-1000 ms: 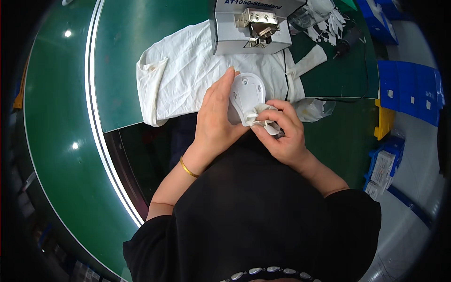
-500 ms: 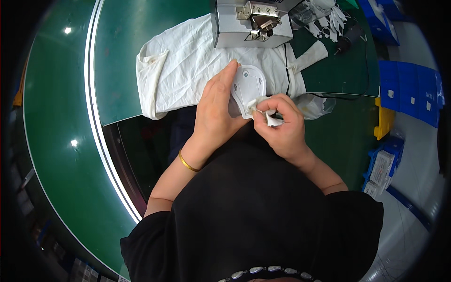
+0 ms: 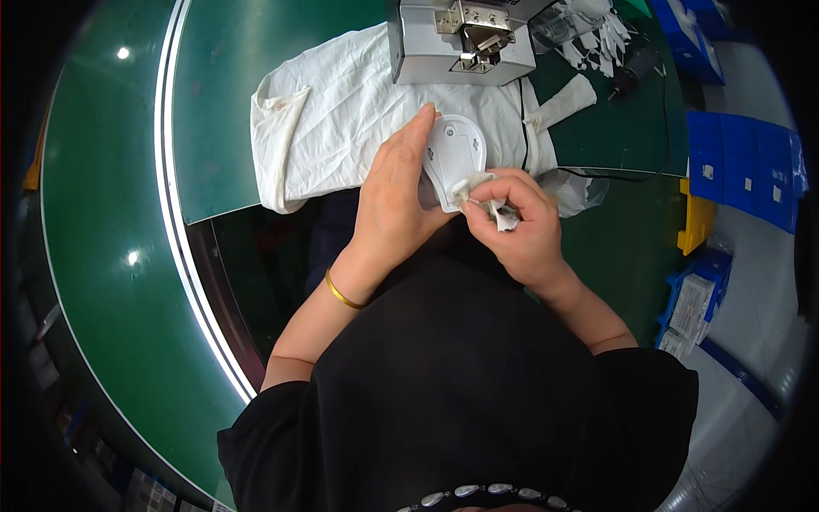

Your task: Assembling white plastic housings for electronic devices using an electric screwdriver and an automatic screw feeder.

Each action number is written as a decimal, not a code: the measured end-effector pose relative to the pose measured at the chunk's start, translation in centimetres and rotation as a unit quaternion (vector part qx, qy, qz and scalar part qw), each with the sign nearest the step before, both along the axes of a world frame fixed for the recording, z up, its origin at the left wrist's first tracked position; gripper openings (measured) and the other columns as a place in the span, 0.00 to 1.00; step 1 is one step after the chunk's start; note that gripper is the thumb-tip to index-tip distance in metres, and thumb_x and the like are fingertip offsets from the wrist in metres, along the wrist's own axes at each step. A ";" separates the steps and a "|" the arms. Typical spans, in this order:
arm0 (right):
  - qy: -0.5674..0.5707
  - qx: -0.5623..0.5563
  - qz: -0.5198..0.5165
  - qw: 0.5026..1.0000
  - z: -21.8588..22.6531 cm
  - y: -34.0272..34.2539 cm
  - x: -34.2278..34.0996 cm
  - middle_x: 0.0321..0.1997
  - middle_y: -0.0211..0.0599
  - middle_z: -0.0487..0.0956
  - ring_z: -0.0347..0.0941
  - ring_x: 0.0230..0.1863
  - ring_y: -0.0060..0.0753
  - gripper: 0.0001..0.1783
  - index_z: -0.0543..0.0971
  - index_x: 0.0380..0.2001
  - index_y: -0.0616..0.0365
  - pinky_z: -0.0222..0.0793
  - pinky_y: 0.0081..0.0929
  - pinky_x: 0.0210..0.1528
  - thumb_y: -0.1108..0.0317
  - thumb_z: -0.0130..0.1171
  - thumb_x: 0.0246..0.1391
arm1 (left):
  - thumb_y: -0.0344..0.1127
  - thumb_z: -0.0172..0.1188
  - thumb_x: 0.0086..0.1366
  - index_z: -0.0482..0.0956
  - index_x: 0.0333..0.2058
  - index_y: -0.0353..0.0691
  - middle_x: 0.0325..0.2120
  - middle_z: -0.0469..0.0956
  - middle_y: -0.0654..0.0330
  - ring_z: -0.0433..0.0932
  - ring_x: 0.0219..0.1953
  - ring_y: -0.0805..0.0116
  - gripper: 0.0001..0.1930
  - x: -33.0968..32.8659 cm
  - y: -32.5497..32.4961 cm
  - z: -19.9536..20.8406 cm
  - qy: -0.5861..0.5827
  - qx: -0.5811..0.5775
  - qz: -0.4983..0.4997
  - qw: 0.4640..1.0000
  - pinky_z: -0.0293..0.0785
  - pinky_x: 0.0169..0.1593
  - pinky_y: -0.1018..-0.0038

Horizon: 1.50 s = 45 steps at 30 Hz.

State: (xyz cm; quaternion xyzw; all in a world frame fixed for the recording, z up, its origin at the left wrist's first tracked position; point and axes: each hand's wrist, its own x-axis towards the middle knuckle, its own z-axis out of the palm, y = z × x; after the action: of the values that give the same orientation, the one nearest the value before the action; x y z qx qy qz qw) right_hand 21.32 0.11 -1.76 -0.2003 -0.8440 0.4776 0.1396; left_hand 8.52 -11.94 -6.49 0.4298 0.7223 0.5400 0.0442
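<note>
My left hand [image 3: 394, 188] grips a white plastic housing [image 3: 459, 155] along its left side, fingers stretched up its edge and thumb near its narrow lower end. The housing is teardrop-shaped, with its rounded end away from me, a small screw near the top and slotted holes in its face. Pinched in my right hand [image 3: 522, 224] is a crumpled white cloth [image 3: 474, 183], pressed against the lower right edge of the housing. Part of the cloth sticks out below the fingers. Both hands are above the near edge of a white fabric sheet [image 3: 341, 119] on the green table.
Beyond my hands stands a grey machine [image 3: 465, 51] with a metal fixture. Right of it lie white scraps [image 3: 604, 43], a dark cylindrical tool [image 3: 633, 72] with a cable, and a rolled white cloth [image 3: 565, 101]. Blue bins [image 3: 742, 166] and a yellow bin [image 3: 695, 218] line the right side.
The right hand and its cloth have shifted slightly right along the housing's lower edge. The left hand still holds the housing, tilted a little differently.
</note>
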 end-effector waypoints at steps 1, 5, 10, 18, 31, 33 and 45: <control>-0.008 0.016 -0.007 1.000 -0.1 0.0 -0.1 0.38 0.34 0.78 0.75 0.39 0.22 0.07 0.79 0.33 0.60 0.69 0.19 0.41 0.77 0.67 0.49 | 0.32 0.77 0.41 0.59 0.65 0.32 0.57 0.71 0.46 0.73 0.56 0.48 0.51 0.0 -0.1 0.1 0.006 -0.003 0.003 1.000 0.72 0.57 0.62; -0.038 -0.162 -0.073 0.983 -0.5 0.3 -0.2 0.35 0.27 0.80 0.74 0.38 0.15 0.06 0.79 0.36 0.62 0.69 0.16 0.41 0.76 0.65 0.54 | 0.32 0.77 0.41 0.59 0.65 0.32 0.57 0.71 0.46 0.73 0.55 0.48 0.52 0.1 -0.1 0.3 0.009 -0.017 0.011 1.000 0.72 0.57 0.62; -0.047 -0.212 -0.023 0.976 0.1 1.4 0.5 0.38 0.28 0.80 0.74 0.40 0.15 0.08 0.79 0.38 0.63 0.70 0.15 0.44 0.78 0.64 0.55 | 0.33 0.78 0.41 0.59 0.65 0.32 0.57 0.71 0.46 0.73 0.55 0.48 0.52 0.1 -0.1 0.2 0.010 -0.006 0.008 1.000 0.72 0.57 0.62; -0.051 -0.084 0.010 0.995 0.4 0.5 0.4 0.43 0.28 0.75 0.73 0.42 0.17 0.11 0.79 0.38 0.62 0.68 0.15 0.46 0.80 0.65 0.49 | 0.32 0.78 0.41 0.58 0.65 0.33 0.57 0.71 0.46 0.73 0.56 0.48 0.52 0.0 -0.2 0.1 0.003 -0.011 -0.001 1.000 0.72 0.57 0.62; -0.030 -0.080 -0.082 0.993 -0.6 -0.5 -0.1 0.36 0.29 0.79 0.74 0.38 0.15 0.07 0.80 0.36 0.64 0.69 0.15 0.41 0.78 0.64 0.52 | 0.32 0.79 0.40 0.58 0.66 0.34 0.58 0.70 0.48 0.73 0.56 0.49 0.54 0.1 -0.2 -0.1 0.004 -0.005 -0.003 1.000 0.72 0.57 0.62; -0.036 -0.202 -0.068 0.976 0.0 0.1 -0.4 0.35 0.29 0.81 0.74 0.36 0.14 0.08 0.80 0.38 0.65 0.70 0.15 0.40 0.77 0.64 0.53 | 0.33 0.79 0.40 0.57 0.66 0.35 0.58 0.70 0.48 0.72 0.56 0.49 0.54 0.1 -0.4 0.0 -0.001 -0.006 -0.001 1.000 0.72 0.57 0.62; 0.004 -0.174 -0.093 0.980 -0.9 2.4 0.2 0.36 0.30 0.81 0.75 0.36 0.16 0.11 0.80 0.40 0.65 0.71 0.16 0.41 0.74 0.66 0.54 | 0.32 0.79 0.39 0.56 0.67 0.35 0.58 0.71 0.48 0.72 0.56 0.48 0.56 -0.1 -0.3 -0.2 0.014 0.007 0.000 1.000 0.72 0.57 0.62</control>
State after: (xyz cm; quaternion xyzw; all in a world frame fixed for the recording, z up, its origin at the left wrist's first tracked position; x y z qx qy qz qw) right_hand 21.54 2.46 -2.63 -0.2974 -0.7252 0.6027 0.1498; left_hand 8.44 -12.21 -6.65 0.4379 0.7191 0.5387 0.0311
